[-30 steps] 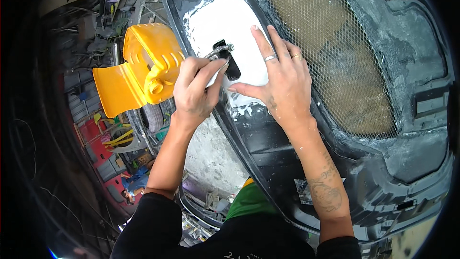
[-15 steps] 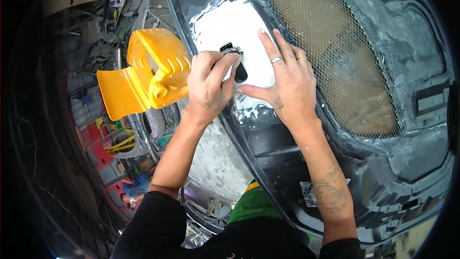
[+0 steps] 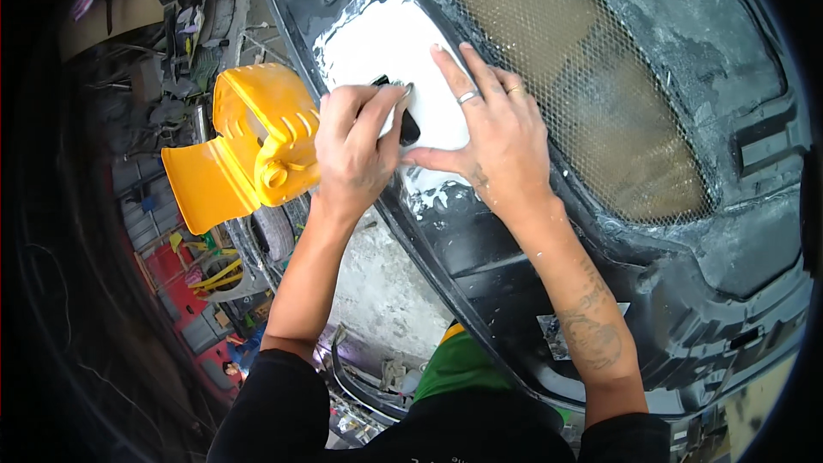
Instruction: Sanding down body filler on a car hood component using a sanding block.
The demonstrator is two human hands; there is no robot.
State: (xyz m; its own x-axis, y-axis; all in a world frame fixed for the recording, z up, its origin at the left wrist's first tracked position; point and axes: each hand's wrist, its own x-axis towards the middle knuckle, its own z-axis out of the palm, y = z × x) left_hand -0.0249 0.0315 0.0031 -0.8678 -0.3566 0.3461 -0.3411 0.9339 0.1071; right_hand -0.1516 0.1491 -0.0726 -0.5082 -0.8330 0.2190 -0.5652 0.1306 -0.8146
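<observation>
A white, wet-looking patch (image 3: 369, 43) with ragged, smeared edges covers part of a large black moulded panel (image 3: 506, 283). Near its middle is a dark opening (image 3: 410, 130). My left hand (image 3: 356, 133) is closed in a pinch at this opening. A bit of white shows by its fingertips, but what they grip is mostly hidden. My right hand (image 3: 506, 133) lies with fingers spread, its thumb by the lower end of the opening and its fingertips along the patch's right edge. It wears two rings and holds nothing.
Right of the patch, the panel has a long brown recess under wire mesh (image 3: 600, 103). A yellow plastic container (image 3: 266, 137) with a flap stands close left of my left hand. Car parts and clutter (image 3: 197, 43) lie at the far left, and a person (image 3: 231, 367) is in the background.
The view has shifted, so panel, container and hands appear slightly further left. Both hands keep nearly the same pose on the patch; the left still pinches at the opening.
</observation>
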